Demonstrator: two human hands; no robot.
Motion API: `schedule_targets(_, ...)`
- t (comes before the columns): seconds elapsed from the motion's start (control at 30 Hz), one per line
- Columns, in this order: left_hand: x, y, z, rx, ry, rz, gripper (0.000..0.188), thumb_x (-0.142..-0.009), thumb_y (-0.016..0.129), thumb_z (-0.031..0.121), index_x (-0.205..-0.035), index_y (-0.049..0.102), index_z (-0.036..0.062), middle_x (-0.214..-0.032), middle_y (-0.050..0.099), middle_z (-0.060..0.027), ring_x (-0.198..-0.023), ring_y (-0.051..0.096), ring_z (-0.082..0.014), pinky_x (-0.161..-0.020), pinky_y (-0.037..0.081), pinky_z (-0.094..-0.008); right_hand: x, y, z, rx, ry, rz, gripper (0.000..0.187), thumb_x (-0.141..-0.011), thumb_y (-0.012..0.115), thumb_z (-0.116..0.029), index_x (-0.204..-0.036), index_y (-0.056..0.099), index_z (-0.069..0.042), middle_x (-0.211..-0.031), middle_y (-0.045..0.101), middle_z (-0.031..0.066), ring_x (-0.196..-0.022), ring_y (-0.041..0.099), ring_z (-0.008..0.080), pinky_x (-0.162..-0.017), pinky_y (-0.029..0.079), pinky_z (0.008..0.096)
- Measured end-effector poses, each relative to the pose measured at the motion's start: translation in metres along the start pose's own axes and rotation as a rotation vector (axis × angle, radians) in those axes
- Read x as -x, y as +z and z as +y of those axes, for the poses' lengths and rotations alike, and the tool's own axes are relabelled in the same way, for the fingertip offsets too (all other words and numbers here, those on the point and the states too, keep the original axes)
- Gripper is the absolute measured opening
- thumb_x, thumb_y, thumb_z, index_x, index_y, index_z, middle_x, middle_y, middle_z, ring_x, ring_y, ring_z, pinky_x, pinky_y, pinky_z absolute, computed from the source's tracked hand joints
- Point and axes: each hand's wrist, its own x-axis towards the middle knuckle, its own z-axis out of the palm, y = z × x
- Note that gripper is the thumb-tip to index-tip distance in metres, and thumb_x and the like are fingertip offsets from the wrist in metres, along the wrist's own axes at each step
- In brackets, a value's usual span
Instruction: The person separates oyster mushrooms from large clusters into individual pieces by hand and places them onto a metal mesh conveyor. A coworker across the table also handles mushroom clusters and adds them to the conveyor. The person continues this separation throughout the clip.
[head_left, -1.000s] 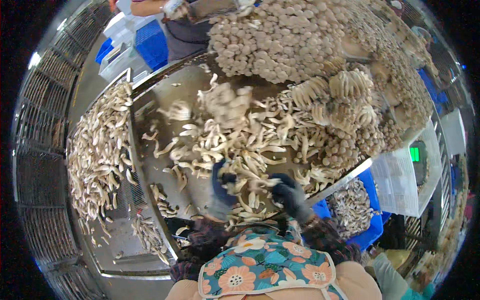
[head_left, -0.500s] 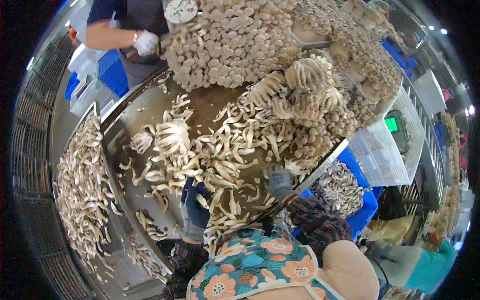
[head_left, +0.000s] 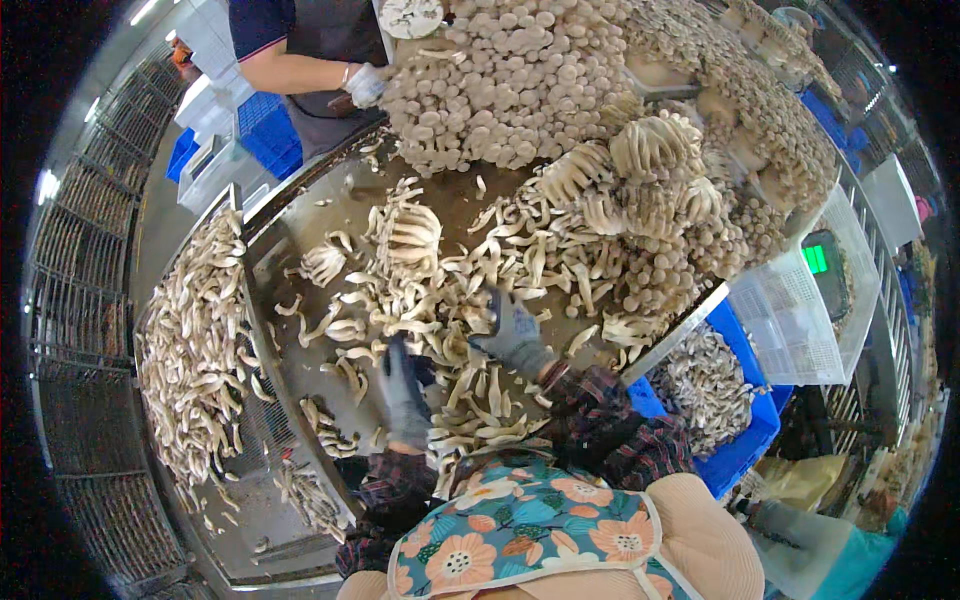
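Loose pale-stemmed mushrooms (head_left: pixel 480 395) lie scattered over the metal table (head_left: pixel 285 225) before me. My left hand (head_left: pixel 405 392), in a grey and dark blue glove, is low over them with its fingers stretched out and nothing visible in it. To its right, my right hand (head_left: pixel 516 338), in a grey glove, reaches in among the mushrooms with thumb and fingers apart. Its fingertips are partly hidden there, and I see nothing firmly held. Just beyond the hands stands a mushroom clump (head_left: pixel 410 242), stems showing.
A big heap of mushroom clusters (head_left: pixel 510 90) covers the far side. Mushrooms fill a tray (head_left: pixel 240 195) at left. On the right are a blue crate (head_left: pixel 765 425) holding mushrooms and a white crate (head_left: pixel 790 320). Across the table, a person's gloved hand (head_left: pixel 365 86) touches the heap.
My right hand has moved left and away from me, from the table's right edge into the loose mushrooms. My left hand has turned and straightened its fingers. The whole view has shifted slightly.
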Motion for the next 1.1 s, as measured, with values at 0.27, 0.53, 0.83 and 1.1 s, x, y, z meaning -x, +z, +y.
schedule_targets(0.27,0.064,0.081,-0.077,0.286,-0.138,-0.911,0.044,-0.098,0.048,0.024,-0.139,0.036,0.0117,-0.118,0.050,-0.0018,-0.100,0.052,-0.0105,-0.084,0.046,-0.0255,0.115,-0.037,0.027,-0.295,-0.011,0.189,0.048,-0.082,0.057,-0.011,-0.129,0.048,-0.006,-0.120,0.051,0.0228,-0.103,0.057,0.0375,-0.089,0.046,0.0394)
schedule_targets(0.53,0.056,0.105,-0.036,-0.692,-0.152,-0.978,0.052,-0.088,0.065,0.022,-0.133,0.047,0.0042,-0.112,0.063,-0.0068,-0.091,0.060,-0.0123,-0.081,0.049,-0.0273,0.179,-0.197,0.134,0.203,0.513,0.868,0.069,-0.081,0.065,-0.041,-0.137,0.041,-0.007,-0.127,0.050,0.0214,-0.108,0.056,0.0353,-0.088,0.047,0.0426)
schedule_targets(0.83,0.022,0.024,-0.056,-0.029,-0.443,-0.768,0.047,-0.093,0.058,0.022,-0.136,0.043,0.0115,-0.114,0.061,-0.0044,-0.094,0.061,-0.0147,-0.079,0.052,-0.0283,0.046,-0.135,0.132,0.543,0.210,0.024,0.055,-0.066,0.072,-0.039,-0.115,0.061,-0.015,-0.110,0.062,0.0159,-0.097,0.061,0.0348,-0.080,0.050,0.0426)
schedule_targets(1.1,0.032,0.015,-0.014,0.354,-0.533,-0.548,0.051,-0.087,0.062,0.007,-0.132,0.039,0.0087,-0.113,0.058,-0.0089,-0.096,0.063,-0.0217,-0.081,0.054,-0.0330,0.027,-0.092,-0.059,0.466,-0.957,-0.075,0.050,-0.060,0.064,-0.016,-0.110,0.064,-0.016,-0.128,0.051,0.0104,-0.115,0.050,0.0312,-0.102,0.037,0.0469)
